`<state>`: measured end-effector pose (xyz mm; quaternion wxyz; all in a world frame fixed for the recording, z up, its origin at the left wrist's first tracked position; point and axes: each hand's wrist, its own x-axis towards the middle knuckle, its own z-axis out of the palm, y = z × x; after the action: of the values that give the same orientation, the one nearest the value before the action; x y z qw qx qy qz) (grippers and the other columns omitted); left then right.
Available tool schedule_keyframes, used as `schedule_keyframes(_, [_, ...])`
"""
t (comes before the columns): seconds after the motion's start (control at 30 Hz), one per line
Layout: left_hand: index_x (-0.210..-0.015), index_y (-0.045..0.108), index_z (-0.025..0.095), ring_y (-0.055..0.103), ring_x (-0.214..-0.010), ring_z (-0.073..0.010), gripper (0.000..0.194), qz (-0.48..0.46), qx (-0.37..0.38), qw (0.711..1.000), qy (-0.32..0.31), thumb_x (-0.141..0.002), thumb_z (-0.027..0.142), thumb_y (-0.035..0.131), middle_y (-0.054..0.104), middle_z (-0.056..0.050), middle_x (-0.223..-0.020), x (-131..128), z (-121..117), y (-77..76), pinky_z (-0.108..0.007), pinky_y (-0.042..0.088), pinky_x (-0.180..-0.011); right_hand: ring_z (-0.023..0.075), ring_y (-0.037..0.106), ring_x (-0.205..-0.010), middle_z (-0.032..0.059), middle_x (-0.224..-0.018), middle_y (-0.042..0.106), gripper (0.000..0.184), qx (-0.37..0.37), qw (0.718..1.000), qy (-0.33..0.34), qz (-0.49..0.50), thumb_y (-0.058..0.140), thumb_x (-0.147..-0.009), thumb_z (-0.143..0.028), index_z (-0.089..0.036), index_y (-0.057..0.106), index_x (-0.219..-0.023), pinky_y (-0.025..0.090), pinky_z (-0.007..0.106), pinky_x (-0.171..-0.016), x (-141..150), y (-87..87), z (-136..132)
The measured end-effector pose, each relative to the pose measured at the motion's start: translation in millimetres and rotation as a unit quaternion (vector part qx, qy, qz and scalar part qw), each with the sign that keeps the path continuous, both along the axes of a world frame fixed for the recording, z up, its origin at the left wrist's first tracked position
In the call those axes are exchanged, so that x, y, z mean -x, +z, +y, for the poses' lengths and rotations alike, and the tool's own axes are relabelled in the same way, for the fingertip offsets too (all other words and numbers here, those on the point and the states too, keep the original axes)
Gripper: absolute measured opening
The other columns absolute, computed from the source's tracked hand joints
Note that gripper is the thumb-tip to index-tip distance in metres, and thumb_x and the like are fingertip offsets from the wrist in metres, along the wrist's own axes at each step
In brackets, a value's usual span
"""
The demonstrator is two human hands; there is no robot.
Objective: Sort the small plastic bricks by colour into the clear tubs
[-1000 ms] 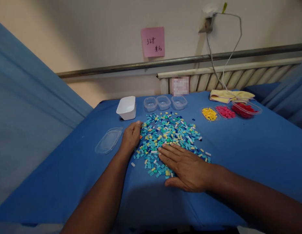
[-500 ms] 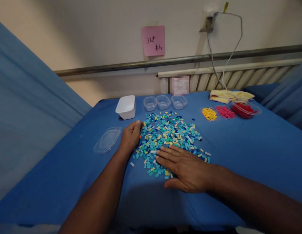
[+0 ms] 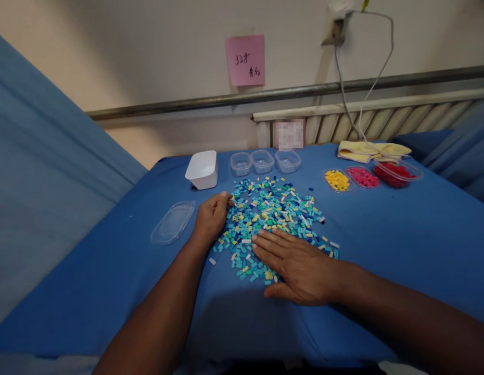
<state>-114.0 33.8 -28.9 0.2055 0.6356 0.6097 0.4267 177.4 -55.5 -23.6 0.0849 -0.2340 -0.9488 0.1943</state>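
A loose pile of small toy building bricks (image 3: 273,205), mostly teal with yellow, green, white and dark blue ones, is spread over the blue cloth. At its left edge rests my left hand (image 3: 211,219), fingers curled in and thumb on top; whatever the fingers may hold is hidden. My right hand (image 3: 298,265) lies palm down on the near right part of the pile, fingers stretched out and thumb apart. It covers some bricks. One white brick (image 3: 246,241) lies by its fingertips, another (image 3: 213,261) near my left wrist.
Behind the pile stand a white tub (image 3: 203,171) and three clear containers, one at the middle (image 3: 262,162). A clear lid (image 3: 173,224) lies left. At right are yellow pieces (image 3: 337,180), pink pieces (image 3: 363,177), a container of red pieces (image 3: 396,173) and a yellow cloth (image 3: 363,150).
The camera view has shifted slightly. An orange piece seen beside my left fingers is no longer visible. My right hand stays flat on the bricks in nearly the same place.
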Motion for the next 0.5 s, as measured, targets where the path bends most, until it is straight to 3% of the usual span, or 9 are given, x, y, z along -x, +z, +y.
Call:
schedule_keyframes(0.17, [-0.100,0.084,0.018,0.066,-0.072,-0.0218,0.068,0.011,-0.004,1.000,0.002,-0.106,0.075,0.046,0.079,-0.008,-0.087,-0.5,-0.2,-0.1,-0.034,0.052,-0.071,0.0284,0.007,-0.174,0.0155,-0.185,0.018,0.096,-0.007,1.000,-0.010,-0.003,0.036,-0.111,-0.078,-0.009,0.029,-0.177,0.002,0.048,-0.142,-0.3,-0.1,2.7])
schedule_keyframes(0.5, [-0.096,0.084,0.018,0.070,-0.077,-0.0232,0.065,-0.001,0.004,1.000,0.004,-0.106,0.072,0.048,0.082,-0.009,-0.091,-2.1,-1.4,0.4,-0.035,0.056,-0.073,0.0312,0.017,-0.173,0.0179,-0.183,0.027,0.094,-0.022,0.999,-0.044,0.001,0.041,-0.110,-0.078,-0.012,0.036,-0.176,0.011,0.053,-0.142,-1.8,-2.3,7.7])
